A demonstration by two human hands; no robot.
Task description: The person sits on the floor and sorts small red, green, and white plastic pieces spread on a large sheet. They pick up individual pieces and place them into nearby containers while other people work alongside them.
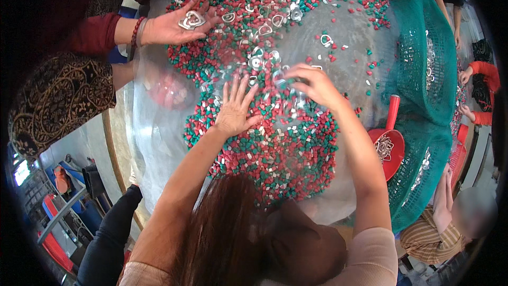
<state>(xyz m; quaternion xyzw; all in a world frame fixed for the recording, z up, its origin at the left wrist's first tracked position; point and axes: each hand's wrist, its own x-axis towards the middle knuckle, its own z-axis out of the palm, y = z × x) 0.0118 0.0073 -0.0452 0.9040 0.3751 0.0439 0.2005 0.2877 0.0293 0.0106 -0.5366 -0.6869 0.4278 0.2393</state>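
Note:
Red and green small stones or chips (275, 153), with paler ones among them, lie in a heap before me. My left hand (235, 108) rests palm down on the heap, its fingers spread and holding nothing. To its right, my right hand (316, 86) hovers over the chips with bent fingers, blurred at the tips. A blurred silvery metal piece (278, 78) is at those fingertips; whether they grip it I cannot tell. Beyond my hands, metal rings (264, 29) and a round metal part (256, 62) lie among the chips.
At the left, another person's open palm (177, 25) holds several metal rings (191, 20). On the right stand green mesh baskets (405, 69) with metal pieces inside. A red scoop (393, 111) containing metal rings leans there. Other people work at the far right.

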